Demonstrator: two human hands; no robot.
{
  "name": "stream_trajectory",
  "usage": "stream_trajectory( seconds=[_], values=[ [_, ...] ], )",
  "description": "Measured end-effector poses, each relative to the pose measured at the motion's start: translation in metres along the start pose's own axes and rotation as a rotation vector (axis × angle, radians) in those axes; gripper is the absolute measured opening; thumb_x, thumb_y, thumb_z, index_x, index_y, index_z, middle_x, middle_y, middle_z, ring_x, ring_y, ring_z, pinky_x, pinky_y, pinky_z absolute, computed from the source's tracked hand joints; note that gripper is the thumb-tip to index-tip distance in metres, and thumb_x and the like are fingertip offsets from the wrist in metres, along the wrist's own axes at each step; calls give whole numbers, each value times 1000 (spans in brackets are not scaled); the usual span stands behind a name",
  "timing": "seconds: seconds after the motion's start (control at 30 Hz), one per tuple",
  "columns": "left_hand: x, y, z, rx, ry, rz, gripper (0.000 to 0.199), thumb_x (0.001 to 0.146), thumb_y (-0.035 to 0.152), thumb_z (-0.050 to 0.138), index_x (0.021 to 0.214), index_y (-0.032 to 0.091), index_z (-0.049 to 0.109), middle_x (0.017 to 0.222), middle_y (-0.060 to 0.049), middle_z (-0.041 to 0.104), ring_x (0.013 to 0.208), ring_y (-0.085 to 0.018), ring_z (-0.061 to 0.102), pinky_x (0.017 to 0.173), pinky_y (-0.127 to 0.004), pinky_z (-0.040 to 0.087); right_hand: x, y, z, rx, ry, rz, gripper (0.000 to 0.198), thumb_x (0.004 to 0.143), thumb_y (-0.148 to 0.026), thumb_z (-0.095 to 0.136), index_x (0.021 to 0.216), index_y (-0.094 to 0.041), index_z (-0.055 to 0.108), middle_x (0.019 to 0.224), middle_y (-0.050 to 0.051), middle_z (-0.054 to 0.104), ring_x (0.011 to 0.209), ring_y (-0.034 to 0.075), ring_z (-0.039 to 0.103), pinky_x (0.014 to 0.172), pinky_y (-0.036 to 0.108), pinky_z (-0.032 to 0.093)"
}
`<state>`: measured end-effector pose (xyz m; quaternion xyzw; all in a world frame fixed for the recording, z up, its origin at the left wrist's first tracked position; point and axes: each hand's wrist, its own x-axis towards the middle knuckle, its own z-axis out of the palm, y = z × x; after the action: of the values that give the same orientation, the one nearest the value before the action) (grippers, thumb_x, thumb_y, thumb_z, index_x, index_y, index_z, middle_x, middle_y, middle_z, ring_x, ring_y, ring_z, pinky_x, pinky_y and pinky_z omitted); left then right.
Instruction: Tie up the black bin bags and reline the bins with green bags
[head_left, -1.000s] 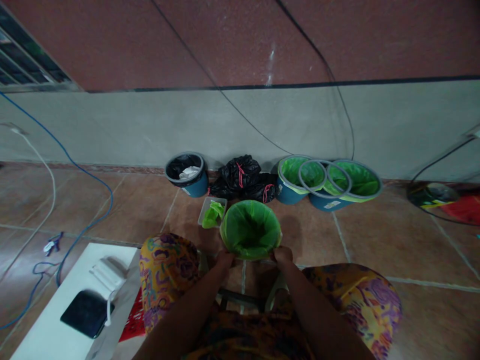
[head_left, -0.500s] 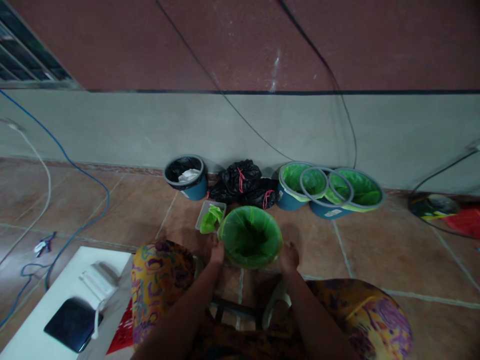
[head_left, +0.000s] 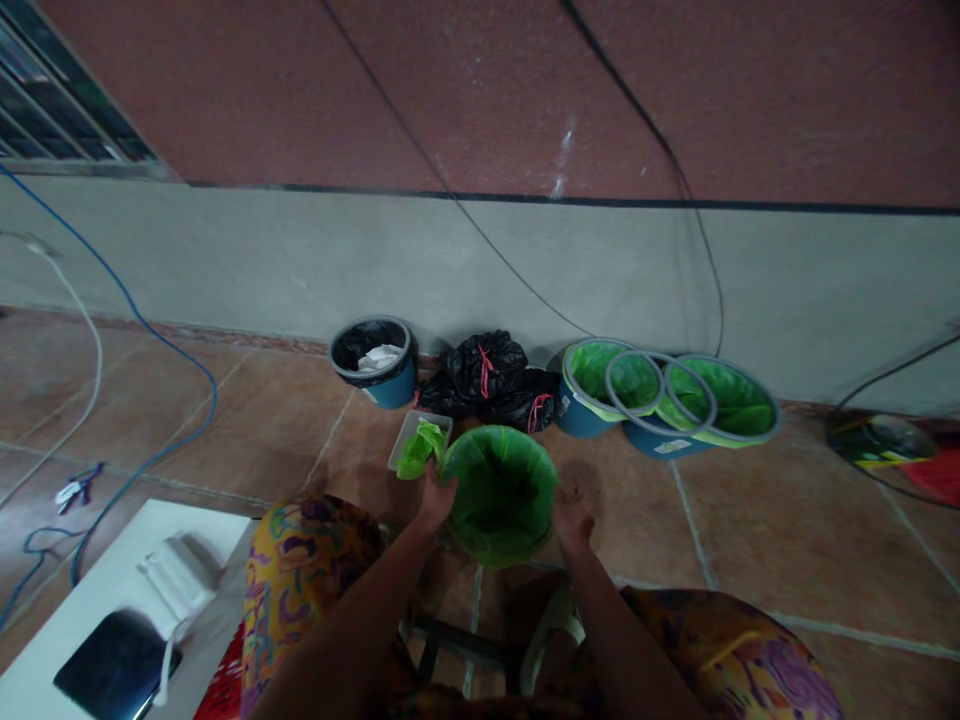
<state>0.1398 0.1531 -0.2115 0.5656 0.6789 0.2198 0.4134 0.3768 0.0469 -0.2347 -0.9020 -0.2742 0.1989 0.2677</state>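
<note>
On the white surface (head_left: 112, 580), a dark flat device (head_left: 112, 665) and a white device (head_left: 178, 578) are laid. Something red (head_left: 225, 680), partly hidden, is seen just beside the surface's right side. Beyond the surface, to its left, keys (head_left: 73, 490) are seen on the tiled floor (head_left: 285, 400). Near them a blue cable (head_left: 212, 390) is looped, and a white cable (head_left: 96, 350) is stretched farther off. Well beyond the surface, a barred window (head_left: 67, 100) is set in the red-and-grey wall (head_left: 300, 250); on the wall, right of the surface, two dark cables are strung.

Likely home: tiled floor (head_left: 810, 540), barred window (head_left: 64, 100)
</note>
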Motion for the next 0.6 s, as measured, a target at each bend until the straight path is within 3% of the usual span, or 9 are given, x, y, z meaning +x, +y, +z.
stream_trajectory(
  seconds=[0.1,0.27,0.33,0.4,0.43,0.5,0.6],
  values=[
    [18,18,-2,187,-27,109,69,82,19,60,144,9,32,148,-21,43,140,-28,39,112,-38,35,13,-22,-1,-36,-4,-129,61,90,-34,42,142,-2,41,136,26,53,131,34,47,104,41,40],
    [41,36,0,456,-238,115,47,79,1,51,126,-2,50,115,-24,65,104,-30,64,90,-37,47,24,-43,-3,-136,-269,-115,49,84,-15,45,132,-9,53,114,21,67,107,31,63,90,37,46],
    [44,37,1,498,-246,96,44,78,-1,51,122,-2,53,106,-22,68,98,-29,66,86,-36,47,22,-48,-5,-240,-141,-133,51,83,-15,46,133,-6,52,117,24,63,109,34,60,91,40,44],
    [44,38,3,556,-240,86,48,79,0,50,127,1,50,106,-20,69,99,-28,66,85,-34,48,15,-57,-5,-289,28,-240,54,84,-17,45,137,-6,47,125,25,58,116,35,54,95,44,41],
    [43,38,4,581,-238,82,50,80,2,50,130,3,49,107,-19,69,100,-28,66,86,-33,48,10,-62,-1,-283,33,-316,52,86,-18,43,137,-8,48,127,23,57,119,34,52,97,43,40],
    [40,37,8,609,-214,85,53,82,8,52,135,7,46,113,-19,67,105,-28,65,89,-34,48,0,-71,12,-241,-165,-436,47,88,-19,42,134,-12,52,125,18,59,117,29,54,99,38,40],
    [39,34,13,598,-157,110,56,84,16,54,139,10,44,125,-19,63,115,-29,61,97,-36,45,-12,-75,48,-221,-587,-391,57,81,-17,55,137,-10,48,116,18,65,104,27,62,92,35,44]
  ],
)
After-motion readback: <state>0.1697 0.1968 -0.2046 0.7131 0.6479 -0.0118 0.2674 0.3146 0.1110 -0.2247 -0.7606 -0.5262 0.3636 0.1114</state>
